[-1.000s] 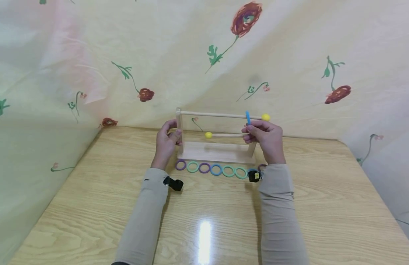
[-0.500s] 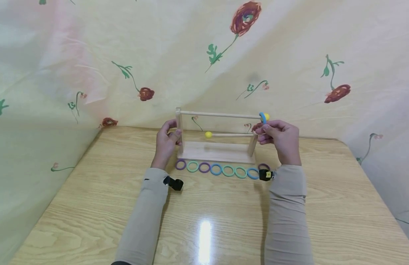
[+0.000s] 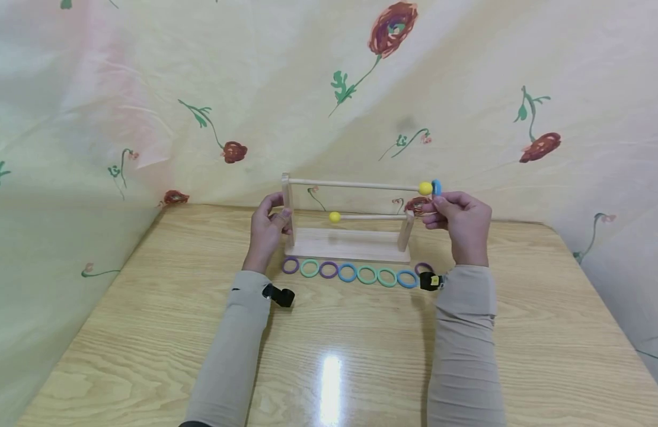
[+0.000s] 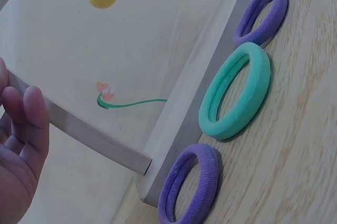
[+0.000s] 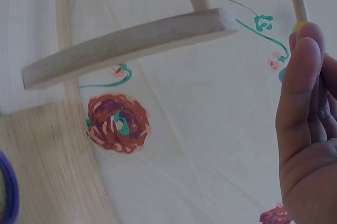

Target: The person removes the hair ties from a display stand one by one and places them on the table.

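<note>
In the head view, my right hand (image 3: 465, 228) pinches a blue hair tie (image 3: 437, 187) by its lower edge. The tie is just right of the yellow ball (image 3: 425, 188) that tips the upper rod of a wooden stand (image 3: 350, 243). Fingers hide most of this tie in the right wrist view. My left hand (image 3: 266, 231) holds the stand's tall left upright (image 3: 288, 196), with fingers behind it and thumb in front. In the left wrist view, that hand (image 4: 21, 150) is around the upright (image 4: 95, 134).
A row of several hair ties, purple, mint green (image 3: 310, 268) and blue (image 3: 347, 273), lies along the stand's front edge. A lower rod (image 3: 374, 217) with a yellow ball juts left from the short right upright (image 3: 406, 230). Flowered cloth (image 3: 307, 89) hangs behind the table.
My right hand has moved right, carrying the blue hair tie along the upper rod and past its yellow ball. The left hand keeps its hold on the upright.
</note>
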A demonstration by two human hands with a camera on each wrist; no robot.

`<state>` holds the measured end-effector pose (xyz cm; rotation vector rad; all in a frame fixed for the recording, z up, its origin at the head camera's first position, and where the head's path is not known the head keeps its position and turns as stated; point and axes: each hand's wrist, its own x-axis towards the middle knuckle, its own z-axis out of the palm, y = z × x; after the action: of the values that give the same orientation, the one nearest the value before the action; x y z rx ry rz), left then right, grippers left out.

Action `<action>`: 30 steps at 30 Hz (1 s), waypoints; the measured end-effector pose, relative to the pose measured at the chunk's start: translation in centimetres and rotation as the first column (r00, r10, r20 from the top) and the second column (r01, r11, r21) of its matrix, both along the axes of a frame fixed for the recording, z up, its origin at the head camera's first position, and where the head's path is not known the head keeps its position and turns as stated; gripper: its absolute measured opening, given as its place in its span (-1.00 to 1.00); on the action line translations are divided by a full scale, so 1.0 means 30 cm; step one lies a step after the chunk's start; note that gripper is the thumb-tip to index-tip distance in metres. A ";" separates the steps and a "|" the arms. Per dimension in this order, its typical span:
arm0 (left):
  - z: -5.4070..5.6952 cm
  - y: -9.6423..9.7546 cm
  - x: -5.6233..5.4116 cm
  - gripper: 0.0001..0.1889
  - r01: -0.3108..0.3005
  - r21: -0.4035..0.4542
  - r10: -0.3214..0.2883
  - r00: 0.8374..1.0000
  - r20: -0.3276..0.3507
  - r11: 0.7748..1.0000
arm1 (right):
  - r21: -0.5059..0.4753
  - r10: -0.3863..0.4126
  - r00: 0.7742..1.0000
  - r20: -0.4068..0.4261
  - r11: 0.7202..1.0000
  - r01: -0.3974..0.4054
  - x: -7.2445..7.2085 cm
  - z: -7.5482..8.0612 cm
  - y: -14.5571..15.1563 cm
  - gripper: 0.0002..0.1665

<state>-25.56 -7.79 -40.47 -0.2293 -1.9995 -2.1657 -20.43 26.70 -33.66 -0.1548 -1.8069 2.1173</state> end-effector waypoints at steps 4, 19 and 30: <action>0.002 -0.002 0.001 -0.63 0.012 -0.001 -0.012 1.000 0.004 1.000 | 0.056 -0.002 0.999 0.042 0.998 0.000 0.011 -0.001 0.013 -0.84; 0.012 -0.008 0.006 -0.64 0.011 -0.013 -0.010 0.999 0.030 1.000 | 0.598 0.055 0.946 0.318 0.763 -0.246 0.070 -0.080 0.142 -0.81; 0.011 -0.011 0.000 -0.62 0.021 -0.009 -0.021 0.999 0.036 1.000 | 0.796 0.092 0.859 0.504 0.338 -0.503 0.116 -0.193 0.219 -0.87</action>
<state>-25.55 -8.13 -40.14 -0.2156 -2.0356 -2.1888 -16.95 33.26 -39.46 0.1016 -3.1958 0.9025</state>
